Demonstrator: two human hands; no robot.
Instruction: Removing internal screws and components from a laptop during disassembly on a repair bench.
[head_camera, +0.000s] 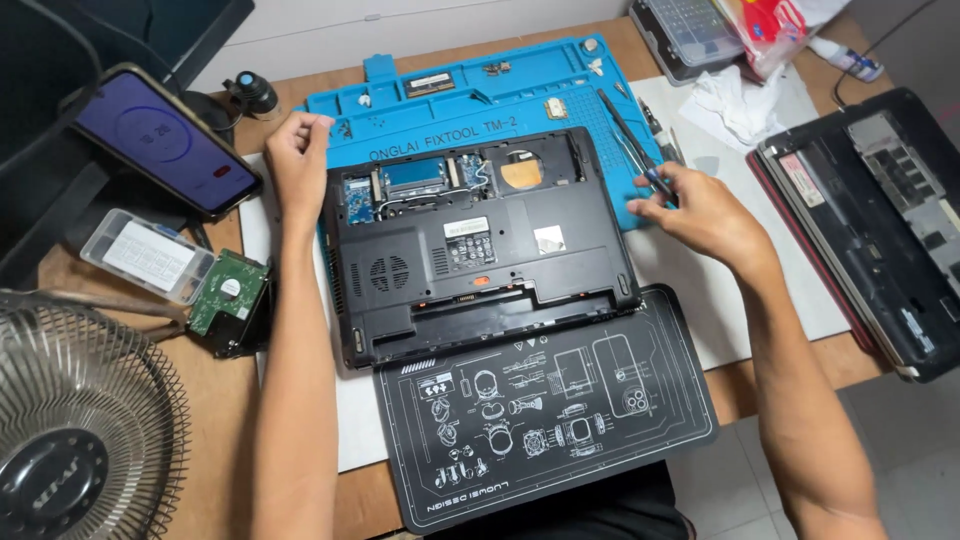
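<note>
A wooden surface (225, 420) carries everything here. Largest on it is a black laptop (480, 250) lying upside down in the middle, its back cover partly off so that circuit boards and a copper patch show along its far edge. It sits half on a blue work mat (440, 105) with small trays moulded in, and half on a dark mat (545, 410) printed with white line drawings, nearer the person. To the right a second opened laptop (870, 230) lies on a white sheet (760, 170), well apart from the first. At the lower left stands a metal fan (80, 430), and above it a phone (165, 140) with a lit screen leans on a stand. Between fan and laptop rest a clear plastic box (145, 255) and a bare hard drive (228, 295) with a green board.

The left hand (298, 150) is curled loosely at the far left corner of the laptop, fingers bent in; it touches the corner, and whether it holds anything cannot be told. The right hand (700, 210) lies just beside the laptop's right far corner, on the blue mat, its fingers pinched on a thin dark tool (630, 135) that runs up and away across the mat. Crumpled white tissue (740, 100) lies beyond it
</note>
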